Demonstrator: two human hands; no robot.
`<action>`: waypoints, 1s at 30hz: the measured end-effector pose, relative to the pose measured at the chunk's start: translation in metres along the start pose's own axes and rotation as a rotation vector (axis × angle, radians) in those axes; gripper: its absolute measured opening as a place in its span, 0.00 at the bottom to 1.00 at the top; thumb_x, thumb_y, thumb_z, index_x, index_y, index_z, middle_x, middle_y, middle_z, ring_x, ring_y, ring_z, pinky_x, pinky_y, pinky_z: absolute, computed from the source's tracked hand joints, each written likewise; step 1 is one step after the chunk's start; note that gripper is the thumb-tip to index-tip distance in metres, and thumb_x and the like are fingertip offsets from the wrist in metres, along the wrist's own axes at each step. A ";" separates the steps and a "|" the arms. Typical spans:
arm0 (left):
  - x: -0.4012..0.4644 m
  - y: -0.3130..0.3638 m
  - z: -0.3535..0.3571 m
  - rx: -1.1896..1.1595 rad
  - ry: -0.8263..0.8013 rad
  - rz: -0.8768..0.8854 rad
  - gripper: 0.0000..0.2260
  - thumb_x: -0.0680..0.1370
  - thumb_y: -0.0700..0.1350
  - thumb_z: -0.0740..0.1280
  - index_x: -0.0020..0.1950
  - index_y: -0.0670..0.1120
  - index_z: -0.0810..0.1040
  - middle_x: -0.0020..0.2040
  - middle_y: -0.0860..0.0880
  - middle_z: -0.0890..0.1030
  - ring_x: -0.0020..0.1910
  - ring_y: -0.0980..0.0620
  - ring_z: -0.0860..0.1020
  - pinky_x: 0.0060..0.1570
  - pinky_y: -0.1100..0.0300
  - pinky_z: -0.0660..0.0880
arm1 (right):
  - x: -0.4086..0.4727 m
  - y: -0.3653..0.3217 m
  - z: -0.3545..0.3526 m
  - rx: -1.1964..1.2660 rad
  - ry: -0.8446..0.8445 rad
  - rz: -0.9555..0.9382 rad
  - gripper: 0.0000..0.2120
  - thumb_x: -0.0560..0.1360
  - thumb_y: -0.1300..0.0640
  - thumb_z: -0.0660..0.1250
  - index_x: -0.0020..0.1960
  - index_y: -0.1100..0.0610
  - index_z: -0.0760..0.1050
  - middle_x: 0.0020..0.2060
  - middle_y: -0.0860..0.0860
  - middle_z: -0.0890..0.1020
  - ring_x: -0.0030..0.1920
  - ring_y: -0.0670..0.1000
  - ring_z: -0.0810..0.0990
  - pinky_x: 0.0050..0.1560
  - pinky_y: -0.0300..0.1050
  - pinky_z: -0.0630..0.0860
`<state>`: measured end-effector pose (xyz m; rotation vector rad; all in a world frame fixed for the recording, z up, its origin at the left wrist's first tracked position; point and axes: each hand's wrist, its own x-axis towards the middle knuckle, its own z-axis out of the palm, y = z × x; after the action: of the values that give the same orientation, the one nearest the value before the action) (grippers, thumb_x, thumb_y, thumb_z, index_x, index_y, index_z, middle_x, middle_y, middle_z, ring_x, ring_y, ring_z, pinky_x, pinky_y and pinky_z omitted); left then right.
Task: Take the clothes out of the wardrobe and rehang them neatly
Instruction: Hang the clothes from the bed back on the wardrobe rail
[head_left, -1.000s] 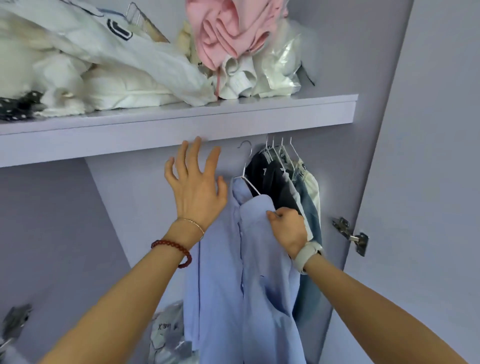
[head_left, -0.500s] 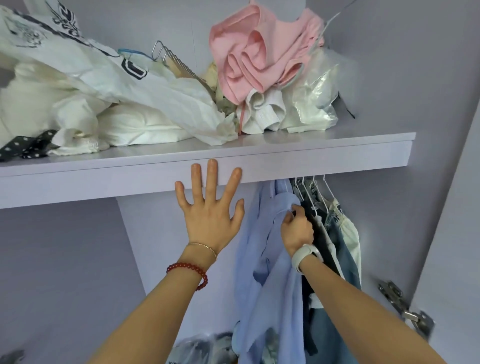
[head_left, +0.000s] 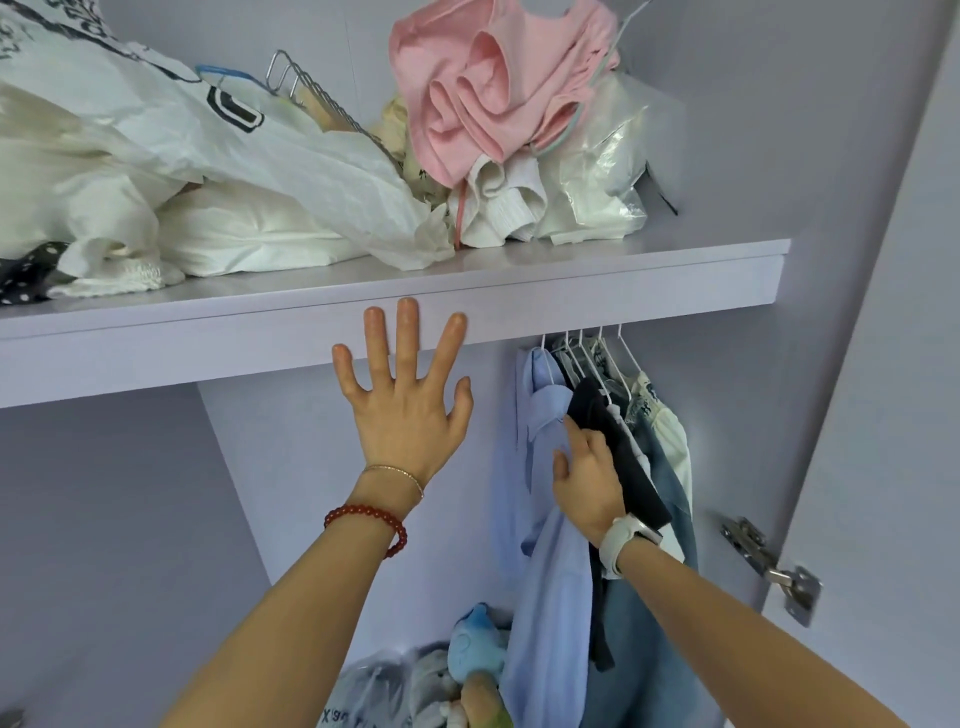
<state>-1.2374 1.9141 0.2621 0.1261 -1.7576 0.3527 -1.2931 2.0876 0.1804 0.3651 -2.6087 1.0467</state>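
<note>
**Hands at the wardrobe rail, below the shelf edge**

While the left hand (head_left: 402, 410) is held flat with fingers spread and straight, its fingertips (head_left: 408, 312) are seen against the front edge of the shelf (head_left: 597, 299); nothing is grasped by it. A red bead bracelet (head_left: 371, 519) is worn on that wrist. The right hand (head_left: 589, 480) is laid against the light blue shirt (head_left: 545, 597), its fingers loosely bent between that shirt and the dark garment (head_left: 618, 452) beside it; whether cloth is actually pinched cannot be told. A white watch (head_left: 626, 543) is worn on the right wrist.

The hanging clothes are bunched at the right end of the rail space, on white hangers (head_left: 597, 358) whose hooks disappear behind the shelf edge. Denim and pale garments (head_left: 665, 467) are pressed close to the right wall. Open room is left under the shelf, left of the blue shirt. The wardrobe door (head_left: 883, 415) stands open at the right, its hinge (head_left: 774, 566) exposed. Pink clothing (head_left: 493, 88) and white bags (head_left: 182, 156) are piled on the shelf, near its front edge. Soft toys and a bag (head_left: 441, 675) lie at the bottom.
</note>
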 end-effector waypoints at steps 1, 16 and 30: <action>0.000 0.001 -0.003 -0.023 -0.016 -0.005 0.29 0.72 0.53 0.65 0.72 0.53 0.62 0.73 0.43 0.57 0.70 0.38 0.54 0.67 0.37 0.47 | -0.008 0.001 -0.005 -0.032 0.014 -0.038 0.23 0.79 0.60 0.55 0.73 0.59 0.57 0.66 0.58 0.65 0.64 0.58 0.66 0.60 0.49 0.68; -0.162 0.131 -0.110 -0.805 -0.841 0.015 0.27 0.74 0.43 0.65 0.73 0.48 0.63 0.75 0.41 0.58 0.74 0.40 0.54 0.68 0.37 0.48 | -0.274 0.087 -0.089 -0.347 0.167 0.284 0.21 0.79 0.57 0.56 0.71 0.57 0.62 0.71 0.55 0.65 0.73 0.56 0.58 0.72 0.52 0.55; -0.301 0.340 -0.411 -1.464 -1.190 1.055 0.23 0.79 0.47 0.56 0.74 0.47 0.59 0.76 0.45 0.54 0.72 0.46 0.58 0.66 0.51 0.64 | -0.683 0.112 -0.176 -0.404 0.421 1.399 0.21 0.79 0.56 0.53 0.71 0.54 0.61 0.71 0.52 0.64 0.71 0.54 0.59 0.70 0.51 0.59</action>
<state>-0.8803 2.3285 -0.0139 -2.0367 -2.6358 -0.4869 -0.6700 2.3714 -0.0221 -1.7451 -2.3346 0.6587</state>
